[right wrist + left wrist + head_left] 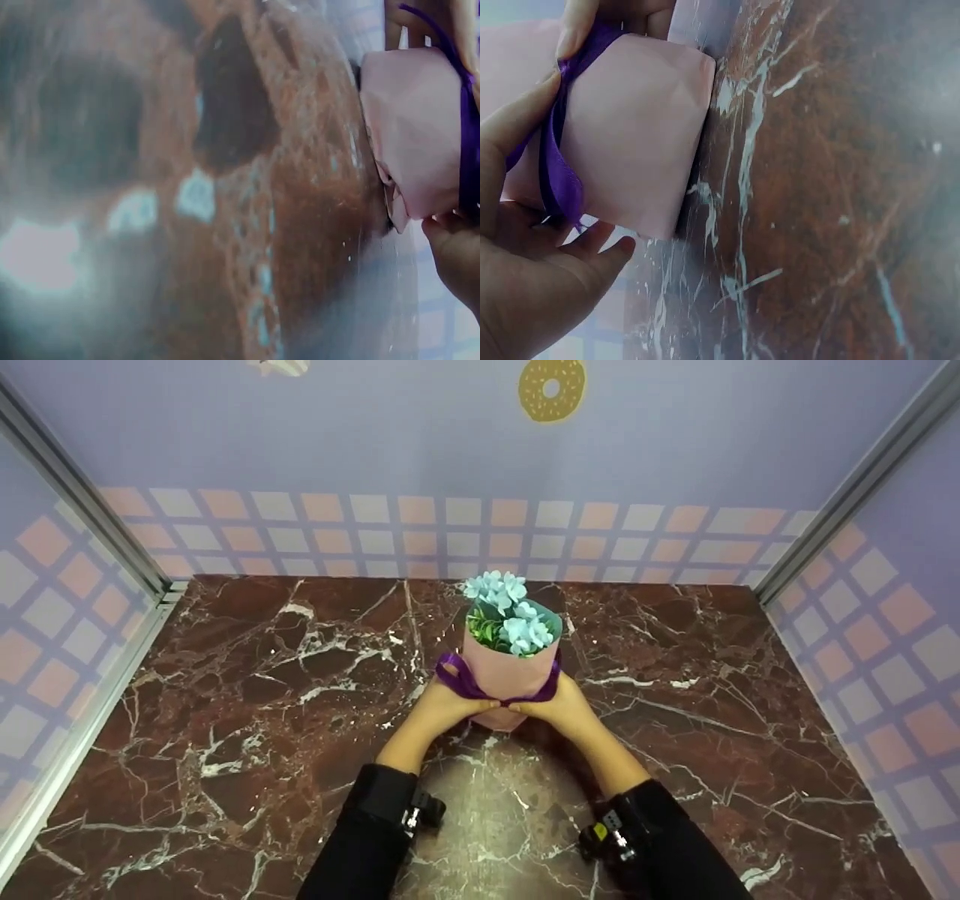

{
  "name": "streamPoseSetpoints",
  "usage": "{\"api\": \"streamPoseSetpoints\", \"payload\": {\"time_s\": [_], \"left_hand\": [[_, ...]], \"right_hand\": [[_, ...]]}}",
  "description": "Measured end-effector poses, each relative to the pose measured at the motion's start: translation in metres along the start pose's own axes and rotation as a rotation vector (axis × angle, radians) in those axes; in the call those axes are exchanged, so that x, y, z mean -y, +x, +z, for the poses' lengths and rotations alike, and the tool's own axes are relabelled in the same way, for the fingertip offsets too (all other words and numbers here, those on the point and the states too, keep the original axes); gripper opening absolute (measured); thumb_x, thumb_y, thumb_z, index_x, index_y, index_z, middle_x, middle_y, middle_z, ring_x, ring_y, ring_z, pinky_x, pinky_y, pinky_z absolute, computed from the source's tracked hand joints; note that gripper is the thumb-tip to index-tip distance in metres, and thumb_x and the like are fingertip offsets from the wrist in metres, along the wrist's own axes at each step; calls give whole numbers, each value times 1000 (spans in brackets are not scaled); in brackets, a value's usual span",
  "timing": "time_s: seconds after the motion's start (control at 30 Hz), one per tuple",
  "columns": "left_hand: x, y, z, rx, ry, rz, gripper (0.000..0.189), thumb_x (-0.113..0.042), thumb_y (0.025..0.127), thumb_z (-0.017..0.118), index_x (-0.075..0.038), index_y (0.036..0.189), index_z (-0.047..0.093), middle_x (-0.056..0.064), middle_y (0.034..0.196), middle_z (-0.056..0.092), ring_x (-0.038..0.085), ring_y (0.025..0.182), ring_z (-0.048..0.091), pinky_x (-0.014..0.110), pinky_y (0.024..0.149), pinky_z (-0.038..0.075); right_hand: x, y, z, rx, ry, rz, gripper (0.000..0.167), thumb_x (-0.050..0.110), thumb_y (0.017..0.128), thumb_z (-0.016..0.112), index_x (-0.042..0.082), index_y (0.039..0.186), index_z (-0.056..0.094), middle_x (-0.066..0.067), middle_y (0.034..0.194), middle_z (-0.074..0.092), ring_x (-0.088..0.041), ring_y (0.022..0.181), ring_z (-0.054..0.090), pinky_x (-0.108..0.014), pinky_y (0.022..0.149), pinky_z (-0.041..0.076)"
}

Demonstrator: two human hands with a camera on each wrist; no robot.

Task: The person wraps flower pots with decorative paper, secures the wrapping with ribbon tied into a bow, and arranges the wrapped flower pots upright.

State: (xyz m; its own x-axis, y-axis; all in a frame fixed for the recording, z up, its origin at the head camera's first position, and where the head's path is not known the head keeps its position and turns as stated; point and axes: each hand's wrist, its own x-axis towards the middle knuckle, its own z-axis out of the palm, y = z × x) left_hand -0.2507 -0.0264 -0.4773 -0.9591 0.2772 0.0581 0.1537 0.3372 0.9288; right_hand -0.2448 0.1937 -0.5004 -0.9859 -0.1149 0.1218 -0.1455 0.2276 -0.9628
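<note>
A small bouquet (514, 673) stands upright on the tabletop, wrapped in pink paper. Light blue flowers (527, 634) and green leaves show in its open top. Around its lower part runs a purple ribbon (564, 176), knotted at the front, with a loop out to the left. My left hand (444, 710) grips the wrapped base from the left, my right hand (561, 709) from the right. Both thumbs meet on the ribbon's knot. In the right wrist view the pink wrapper (412, 131) has a folded, creased bottom edge. The fingers behind the bouquet are partly hidden.
Under the bouquet is a glossy brown marble tabletop (300, 735) with white veins. A lilac wall (375, 435) with a checked band closes the back, and similar panels stand left and right. Metal posts (840, 495) mark the corners. Each sleeve carries a strapped wrist device (611, 836).
</note>
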Motion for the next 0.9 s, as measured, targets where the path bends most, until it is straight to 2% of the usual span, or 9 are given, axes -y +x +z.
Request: {"api": "streamPoseSetpoints", "payload": {"time_s": [0.1, 0.2, 0.4, 0.47, 0.53, 0.63, 0.7, 0.77, 0.9], "left_hand": [[0, 3, -3, -19, 50, 20, 78, -23, 66, 89, 0, 132, 54, 17, 123, 63, 31, 114, 58, 40, 102, 43], [-1, 6, -7, -28, 75, 23, 84, -23, 65, 90, 0, 136, 51, 19, 125, 61, 32, 116, 57, 41, 104, 41], [-4, 6, -4, -49, 102, -16, 77, -23, 67, 89, 0, 132, 54, 19, 123, 63, 33, 114, 58, 42, 103, 42], [-4, 6, 0, -73, 129, -31, 75, -27, 68, 88, 0, 130, 56, 18, 121, 64, 32, 111, 60, 42, 101, 44], [-5, 5, 5, -97, 132, -45, 74, -30, 68, 88, -1, 128, 58, 19, 118, 64, 33, 100, 64, 42, 93, 49], [-5, 3, 12, -142, 129, -47, 74, -31, 67, 88, 0, 128, 57, 19, 117, 65, 33, 98, 65, 42, 91, 51], [-5, 0, 15, -163, 122, -43, 74, -30, 68, 88, 1, 127, 57, 21, 117, 64, 35, 98, 64, 44, 91, 50], [-4, -1, 16, -174, 144, -29, 75, -30, 68, 88, 2, 127, 56, 21, 119, 64, 35, 109, 61, 44, 98, 46], [-4, -2, 12, -156, 159, -22, 76, -30, 68, 88, 3, 128, 56, 22, 120, 63, 35, 111, 60, 44, 101, 44]], "right_hand": [[-1, 1, -1, -35, 87, 52, 70, 1, 64, 86, -6, 127, 56, -18, 118, 65, -30, 108, 60, -38, 98, 47], [1, 3, -1, -68, 77, 77, 59, 2, 66, 85, -7, 119, 61, -18, 112, 67, -28, 101, 62, -36, 92, 50], [3, 6, -3, -89, 52, 117, 50, 4, 66, 86, -7, 110, 65, -15, 103, 69, -22, 90, 64, -29, 81, 53], [3, 9, -7, -77, 41, 114, 48, 4, 66, 86, -7, 108, 66, -14, 101, 70, -21, 88, 64, -29, 79, 53], [5, 12, -12, -54, 33, 106, 47, 4, 66, 86, -7, 107, 66, -14, 100, 70, -20, 87, 64, -29, 78, 54], [5, 15, -18, 10, 33, 85, 46, 4, 69, 85, -7, 109, 66, -13, 100, 70, -18, 86, 63, -29, 77, 54], [9, 14, -20, 48, 34, 88, 47, 3, 70, 84, -8, 111, 65, -13, 101, 70, -18, 87, 63, -29, 78, 54], [8, 14, -21, 63, 19, 77, 46, 4, 70, 83, -8, 111, 65, -13, 101, 70, -17, 86, 63, -29, 78, 54], [5, 13, -19, 44, -49, 47, 43, 8, 68, 85, -7, 105, 67, -13, 96, 71, -18, 81, 64, -29, 74, 55]]}}
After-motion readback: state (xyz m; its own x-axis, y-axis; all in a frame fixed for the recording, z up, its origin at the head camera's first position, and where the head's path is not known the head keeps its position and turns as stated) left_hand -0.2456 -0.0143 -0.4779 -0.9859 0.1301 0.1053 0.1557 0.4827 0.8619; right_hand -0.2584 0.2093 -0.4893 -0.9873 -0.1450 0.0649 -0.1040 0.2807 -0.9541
